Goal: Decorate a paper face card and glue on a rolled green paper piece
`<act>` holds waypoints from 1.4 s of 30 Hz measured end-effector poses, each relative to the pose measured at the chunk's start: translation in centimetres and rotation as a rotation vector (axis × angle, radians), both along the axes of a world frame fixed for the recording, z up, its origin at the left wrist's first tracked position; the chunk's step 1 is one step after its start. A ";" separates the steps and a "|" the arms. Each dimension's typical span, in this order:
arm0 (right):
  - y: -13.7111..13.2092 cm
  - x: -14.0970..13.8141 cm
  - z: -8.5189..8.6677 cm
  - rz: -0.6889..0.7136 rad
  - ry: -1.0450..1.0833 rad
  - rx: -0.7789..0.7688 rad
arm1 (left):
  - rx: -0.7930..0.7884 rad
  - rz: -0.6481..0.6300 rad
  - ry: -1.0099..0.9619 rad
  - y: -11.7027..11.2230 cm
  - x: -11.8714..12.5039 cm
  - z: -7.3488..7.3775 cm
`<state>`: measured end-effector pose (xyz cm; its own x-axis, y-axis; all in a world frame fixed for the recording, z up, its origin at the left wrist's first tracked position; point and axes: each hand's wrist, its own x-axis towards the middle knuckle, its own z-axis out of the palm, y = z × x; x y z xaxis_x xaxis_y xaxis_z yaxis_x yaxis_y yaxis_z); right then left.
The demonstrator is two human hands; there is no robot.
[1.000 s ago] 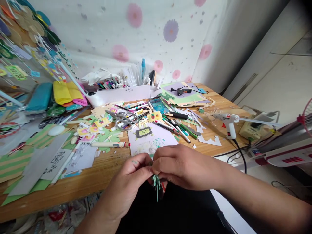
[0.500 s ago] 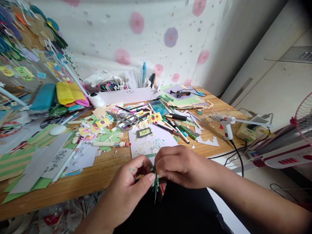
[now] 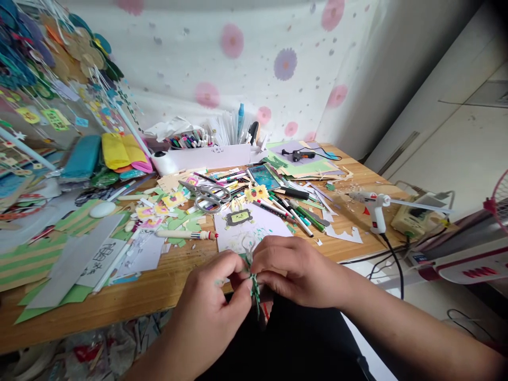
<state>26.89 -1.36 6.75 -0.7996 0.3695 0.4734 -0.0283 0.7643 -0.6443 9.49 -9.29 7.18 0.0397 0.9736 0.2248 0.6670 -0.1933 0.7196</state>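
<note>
Between my two hands, just off the front edge of the table, is a bunch of green leafy string (image 3: 256, 291), its pale loose end rising above my fingers. My left hand (image 3: 222, 296) pinches it between thumb and forefinger. From the other side, the curled fingers of my right hand (image 3: 288, 270) grip the same bunch. The fingertips of both hands nearly touch, so part of the string is hidden. Beyond my hands a white sheet (image 3: 270, 219) with green paint marks lies on the table, bearing a small dark framed cutout (image 3: 238, 216).
Grey-handled scissors (image 3: 212, 198), markers (image 3: 296, 211) and paper scraps crowd the wooden table (image 3: 190, 286). A white glue gun (image 3: 375, 206) stands at the right edge with its cable hanging down. Paper strips (image 3: 79, 264) lie left; a pen box (image 3: 210, 156) stands behind.
The view has swung slightly left. My fingers have shifted a little on the green string, and its pale end now shows more above them, while less dangles below.
</note>
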 end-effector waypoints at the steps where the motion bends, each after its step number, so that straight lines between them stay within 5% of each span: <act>1: -0.1 -0.1 -0.1 -0.033 0.000 -0.034 | 0.021 0.010 0.009 0.1 0.0 0.0; 7: -1.2 -1.1 -0.8 -0.212 0.083 -0.237 | 0.167 0.058 0.117 0.1 0.0 -0.5; 19: -2.5 -2.9 0.3 -0.392 0.024 -0.182 | 0.338 0.099 0.173 0.0 0.1 -0.7; 24: -2.5 -3.0 0.8 -0.351 0.012 -0.193 | 0.282 0.074 0.058 0.0 -0.1 -0.8; 34: -1.8 -3.0 0.9 -0.243 0.090 -0.465 | 0.005 0.004 -0.285 0.1 -1.0 -0.8; 42: -1.7 -2.3 1.4 -0.269 0.087 -0.276 | 0.087 0.032 -0.170 -0.1 -1.1 -1.5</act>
<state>24.57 -3.02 8.15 -0.6181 0.6833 0.3887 0.0855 0.5499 -0.8308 8.42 -9.40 5.72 -0.0363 0.9505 0.3087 0.5443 -0.2403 0.8038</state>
